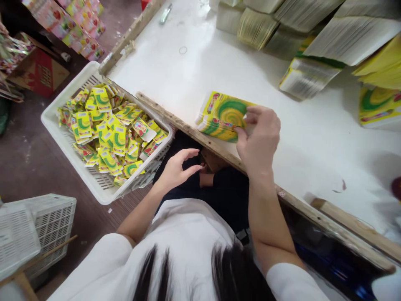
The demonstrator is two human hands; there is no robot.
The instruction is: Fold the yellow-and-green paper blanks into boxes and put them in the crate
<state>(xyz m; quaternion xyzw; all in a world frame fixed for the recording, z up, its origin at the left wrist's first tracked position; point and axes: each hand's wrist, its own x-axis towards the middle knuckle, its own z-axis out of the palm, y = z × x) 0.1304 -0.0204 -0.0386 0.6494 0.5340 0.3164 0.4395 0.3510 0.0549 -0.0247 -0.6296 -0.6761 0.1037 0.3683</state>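
Observation:
A stack of flat yellow-and-green printed cartons (224, 115) lies on the white table near its wooden front edge. My right hand (261, 131) is at the stack's right end, thumb and fingers pinched on the top carton. My left hand (178, 169) hangs in front of the table edge, above my lap, with curved fingers apart and nothing between them. To the left, a white plastic basket (106, 196) holds many small folded cartons (108, 138) in the same yellow and green print.
Bundles of flat cartons (354, 31) stand along the table's far right side. A rubber band (183, 50) and a small greenish object (166, 14) lie on the table (150, 62). White crates (53, 225) and a printed cardboard box (40, 71) stand to the left.

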